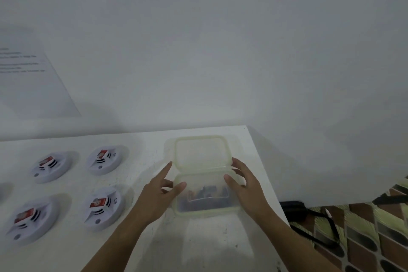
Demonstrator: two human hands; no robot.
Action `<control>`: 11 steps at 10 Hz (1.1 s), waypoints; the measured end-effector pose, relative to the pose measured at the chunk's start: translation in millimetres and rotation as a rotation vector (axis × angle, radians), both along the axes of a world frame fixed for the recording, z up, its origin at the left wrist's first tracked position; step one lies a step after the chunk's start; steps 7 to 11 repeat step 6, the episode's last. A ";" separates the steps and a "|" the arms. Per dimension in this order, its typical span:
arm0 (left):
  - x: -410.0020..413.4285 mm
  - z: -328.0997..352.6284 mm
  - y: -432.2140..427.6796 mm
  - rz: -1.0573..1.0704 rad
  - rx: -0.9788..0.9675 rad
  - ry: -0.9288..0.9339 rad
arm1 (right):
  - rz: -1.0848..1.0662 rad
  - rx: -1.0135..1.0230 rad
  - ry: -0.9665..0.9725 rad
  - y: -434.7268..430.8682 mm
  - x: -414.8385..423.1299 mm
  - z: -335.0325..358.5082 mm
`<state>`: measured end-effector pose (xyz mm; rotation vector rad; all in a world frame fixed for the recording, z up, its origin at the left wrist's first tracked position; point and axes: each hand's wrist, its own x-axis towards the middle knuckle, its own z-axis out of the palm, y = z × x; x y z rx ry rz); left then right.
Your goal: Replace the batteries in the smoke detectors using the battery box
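Note:
A translucent plastic battery box [206, 211] stands on the white table near its right edge, with dark batteries [207, 193] dimly seen inside. Its hinged lid [202, 153] is swung open and lies back toward the wall. My left hand [162, 192] is at the box's left side, thumb on the rim, fingers spread. My right hand [244, 183] rests against the box's right side, fingers apart. Several round white smoke detectors lie to the left, each with a red-labelled battery on top, among them one [103, 206] and another [106, 159].
The white table [198, 245] ends at a right edge just beyond the box. Past it, a black strap and pouch [306, 221] lie on a patterned floor. A printed sheet [28, 75] hangs on the wall at the left.

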<state>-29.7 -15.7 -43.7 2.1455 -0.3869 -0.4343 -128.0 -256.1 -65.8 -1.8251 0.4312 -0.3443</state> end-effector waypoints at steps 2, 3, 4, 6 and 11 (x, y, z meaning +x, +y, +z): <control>-4.5 3.7 -0.2 0.020 -0.004 -0.019 | 0.013 -0.061 0.019 0.1 -4.0 4.3; -6.6 4.5 -0.2 0.018 0.008 -0.019 | 0.000 -0.136 0.031 -1.6 -3.4 6.4; -10.3 6.9 0.6 0.022 -0.005 -0.023 | -0.025 -0.199 0.013 -0.7 -4.8 12.5; -15.8 15.0 13.8 0.071 -0.170 -0.011 | -0.117 -0.307 -0.132 11.7 1.8 35.4; -15.8 15.0 13.8 0.071 -0.170 -0.011 | -0.117 -0.307 -0.132 11.7 1.8 35.4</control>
